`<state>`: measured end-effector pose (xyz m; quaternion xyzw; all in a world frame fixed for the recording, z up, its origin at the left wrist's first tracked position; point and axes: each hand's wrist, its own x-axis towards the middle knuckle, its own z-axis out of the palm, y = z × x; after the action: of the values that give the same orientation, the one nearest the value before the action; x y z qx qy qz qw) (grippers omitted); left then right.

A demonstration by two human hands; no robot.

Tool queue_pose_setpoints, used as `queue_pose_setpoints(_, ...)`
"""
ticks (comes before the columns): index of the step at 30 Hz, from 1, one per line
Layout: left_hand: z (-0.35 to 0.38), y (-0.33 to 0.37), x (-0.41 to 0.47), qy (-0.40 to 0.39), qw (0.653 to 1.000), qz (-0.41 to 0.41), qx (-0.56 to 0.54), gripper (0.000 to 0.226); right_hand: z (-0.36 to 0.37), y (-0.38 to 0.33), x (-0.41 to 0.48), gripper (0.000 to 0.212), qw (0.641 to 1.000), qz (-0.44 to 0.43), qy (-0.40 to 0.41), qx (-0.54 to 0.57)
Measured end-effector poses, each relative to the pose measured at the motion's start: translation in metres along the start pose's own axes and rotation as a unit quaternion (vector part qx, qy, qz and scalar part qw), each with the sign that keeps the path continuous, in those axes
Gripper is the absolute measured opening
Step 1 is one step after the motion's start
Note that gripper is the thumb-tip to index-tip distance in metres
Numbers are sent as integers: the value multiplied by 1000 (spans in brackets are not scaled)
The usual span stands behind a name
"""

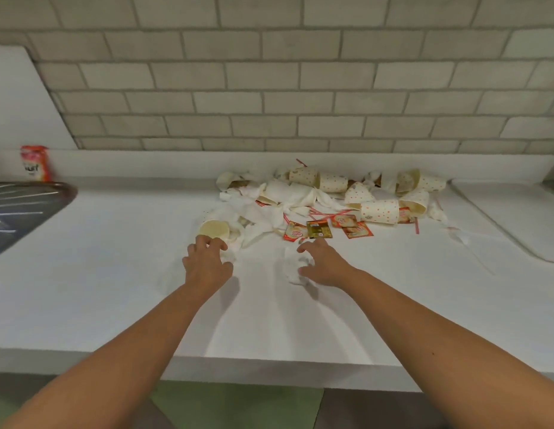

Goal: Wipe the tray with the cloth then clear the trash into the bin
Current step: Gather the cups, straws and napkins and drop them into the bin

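Counter (114, 289): smooth, matt white, with a squared front edge.
Trash heap (300, 196): lies against the back wall, right of centre. It is made of crushed paper cups with red dots, limp white napkins and thin red-striped stirrers (416, 226).
Sachets (295, 232): flat and glossy, red-orange, fanned along the heap's near edge; among them is one gold sachet (319, 229).
Near cup (214, 229): on its side at the heap's left end, its round mouth showing a pale cream inside.
Left hand (207, 263): fingers half curled like a claw, tips at the cup's near rim. I cannot tell whether they touch it, and they clasp nothing.
Right hand (326, 266): fingers spread wide, forefinger reaching toward the sachets, thumb over a crumpled white tissue (291, 267).
Wall (269, 88): grey-beige brick-shaped tiles with darker grout.
Sink (19, 212): dark ribbed metal, far left.
Red packet (34, 162): soft, upright, behind the sink.
White slab (510, 218): flat, round-cornered, far right.
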<state>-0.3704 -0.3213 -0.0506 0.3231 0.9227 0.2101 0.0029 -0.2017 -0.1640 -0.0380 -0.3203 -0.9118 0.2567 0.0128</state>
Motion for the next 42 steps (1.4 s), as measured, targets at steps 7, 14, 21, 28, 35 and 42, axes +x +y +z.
queue_pose_setpoints(7, -19, -49, 19, -123, 986, -96, 63, 71, 17, -20, 20, 77, 998, 16, 1, -57)
queue_pose_setpoints(14, -25, -58, 24, -193, 961, -122, 154, 81, 30, -26, 34, 70, 993, 54, -26, -105)
queue_pose_setpoints(21, -23, -57, 35, -221, 955, -121, 157, 89, 32, -33, 40, 39, 995, 55, -20, -82)
queue_pose_setpoints(28, -20, -58, 44, -239, 964, -114, 26, 76, 26, -53, 43, 28, 998, 31, 43, -42)
queue_pose_setpoints(35, -16, -66, 53, -157, 981, -72, -93, 23, 28, -77, 52, 32, 998, -12, 39, -39)
queue_pose_setpoints(42, -25, -64, 65, -51, 994, 51, -79, 24, 57, -97, 79, 59, 994, -46, -30, -94)
